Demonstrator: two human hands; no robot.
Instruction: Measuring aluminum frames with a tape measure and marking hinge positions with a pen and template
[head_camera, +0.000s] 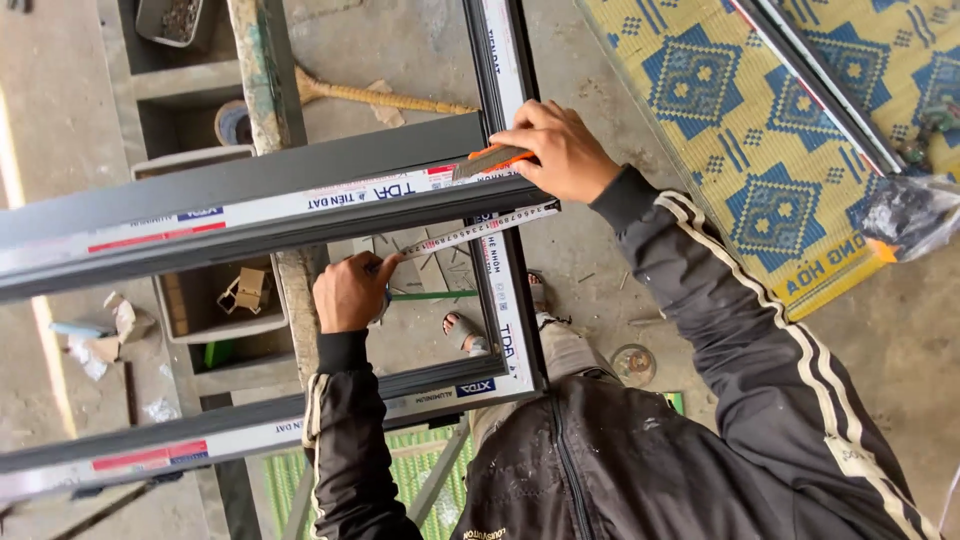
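Right hand (560, 150) gripping orange knife (492, 160) at frame (260, 205) edge, left hand (350, 292) (closed) pinching ruler (480, 229) across the opening.

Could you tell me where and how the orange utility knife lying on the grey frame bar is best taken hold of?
Grip the utility knife by its orange handle, from above at the end under the right hand. The grey blade end points left along the frame bar, so fingers stay behind it.

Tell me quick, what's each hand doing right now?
Left hand: closed, holding one end of a measuring tape across the grey frame.
Right hand: closed on an orange utility knife, pressed to the frame.
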